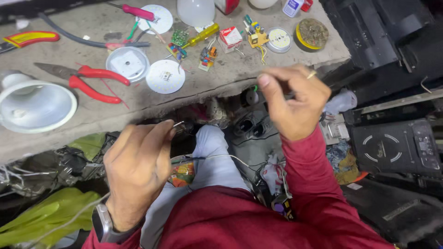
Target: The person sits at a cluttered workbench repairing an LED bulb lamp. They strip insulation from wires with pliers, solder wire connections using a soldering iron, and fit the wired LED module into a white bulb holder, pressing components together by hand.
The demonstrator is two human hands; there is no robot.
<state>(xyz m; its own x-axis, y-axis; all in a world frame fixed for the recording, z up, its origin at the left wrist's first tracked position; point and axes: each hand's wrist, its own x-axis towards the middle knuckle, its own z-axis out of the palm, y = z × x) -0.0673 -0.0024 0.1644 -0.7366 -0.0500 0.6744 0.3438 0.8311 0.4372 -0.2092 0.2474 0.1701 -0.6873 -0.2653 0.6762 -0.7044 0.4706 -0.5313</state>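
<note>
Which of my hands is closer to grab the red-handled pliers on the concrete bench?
Left, probably. The left hand sits nearer the red-handled pliers; the right hand is raised farther off, fingers pinched.

The counter is rough, matt grey concrete, chipped along its edge. The pliers have dull metal jaws and glossy red plastic handles. The lamp shade looks like smooth white plastic. The sleeve is soft red cloth. The left hand pinches what seems a thin metal wire.

bench: grey slab | red pliers | yellow screwdriver | round LED plate
</note>
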